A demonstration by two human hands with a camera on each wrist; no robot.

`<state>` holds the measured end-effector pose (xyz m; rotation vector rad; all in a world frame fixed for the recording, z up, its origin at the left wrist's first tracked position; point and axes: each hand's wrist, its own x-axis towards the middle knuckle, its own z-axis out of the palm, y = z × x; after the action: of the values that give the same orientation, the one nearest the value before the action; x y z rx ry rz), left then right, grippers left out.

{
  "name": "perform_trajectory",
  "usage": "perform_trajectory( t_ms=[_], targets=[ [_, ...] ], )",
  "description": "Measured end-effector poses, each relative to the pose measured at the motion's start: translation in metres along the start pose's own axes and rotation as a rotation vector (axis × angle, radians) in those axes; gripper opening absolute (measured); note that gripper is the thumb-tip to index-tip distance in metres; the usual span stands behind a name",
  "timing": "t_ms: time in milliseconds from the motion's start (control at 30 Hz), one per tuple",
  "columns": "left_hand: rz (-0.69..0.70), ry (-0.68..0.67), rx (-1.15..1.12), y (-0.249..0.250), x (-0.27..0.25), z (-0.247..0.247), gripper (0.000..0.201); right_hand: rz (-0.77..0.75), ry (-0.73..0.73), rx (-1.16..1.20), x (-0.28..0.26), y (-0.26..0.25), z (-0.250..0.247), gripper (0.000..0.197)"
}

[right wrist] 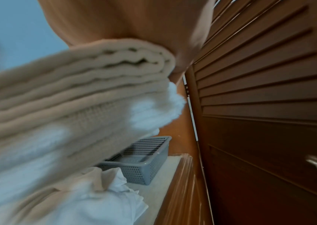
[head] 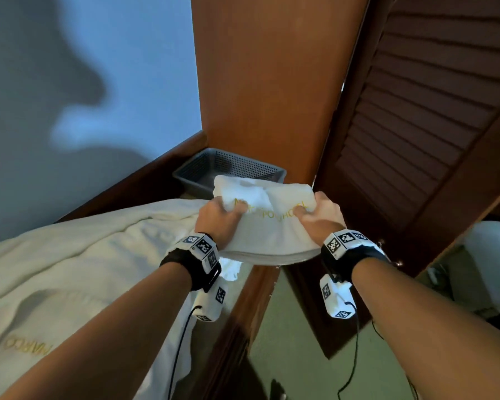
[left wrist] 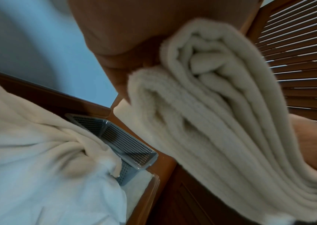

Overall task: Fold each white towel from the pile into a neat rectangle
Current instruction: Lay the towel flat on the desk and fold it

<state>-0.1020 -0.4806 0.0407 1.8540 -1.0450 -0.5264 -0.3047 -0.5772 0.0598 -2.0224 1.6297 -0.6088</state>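
A folded white towel (head: pixel 267 226) with yellow lettering hangs in the air above the corner of the surface, held from both sides. My left hand (head: pixel 218 219) grips its left end, thumb on top. My right hand (head: pixel 322 216) grips its right end the same way. In the left wrist view the folded towel (left wrist: pixel 211 121) shows its stacked layers edge-on. The right wrist view shows the towel (right wrist: pixel 67 106) blurred, with the same layered edge. A pile of loose white towels (head: pixel 70 269) lies on the surface to the left, below my left arm.
An empty grey perforated basket (head: pixel 231 171) stands just beyond the held towel, against a wooden panel (head: pixel 272 82). A dark louvred door (head: pixel 430 125) stands at the right. A wooden edge (head: pixel 251 313) borders the surface; greenish floor (head: pixel 300 356) lies below.
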Motion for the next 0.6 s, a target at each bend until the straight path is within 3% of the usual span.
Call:
perform_trajectory(
  t_ms=[100,200,300,400,467,600],
  targets=[
    [-0.069,-0.078,0.01,-0.014,0.039,0.0,0.076,-0.048,-0.049,-0.06,0.048,-0.012,0.019,0.036],
    [-0.133,-0.094,0.008,-0.03,0.085,0.004,0.072,-0.102,-0.094,-0.119,0.108,-0.024,0.041,0.039],
    [-0.17,-0.063,-0.002,-0.04,0.135,0.02,0.058,-0.2,-0.108,-0.18,0.18,-0.037,0.065,0.042],
    [-0.222,-0.031,-0.057,-0.046,0.189,0.044,0.06,-0.314,-0.117,-0.161,0.262,-0.048,0.094,0.037],
    [-0.275,-0.017,-0.08,-0.051,0.226,0.062,0.054,-0.345,-0.183,-0.114,0.315,-0.051,0.114,0.032],
    [-0.391,0.052,-0.144,-0.056,0.28,0.094,0.06,-0.4,-0.327,-0.087,0.402,-0.056,0.151,0.03]
  ],
)
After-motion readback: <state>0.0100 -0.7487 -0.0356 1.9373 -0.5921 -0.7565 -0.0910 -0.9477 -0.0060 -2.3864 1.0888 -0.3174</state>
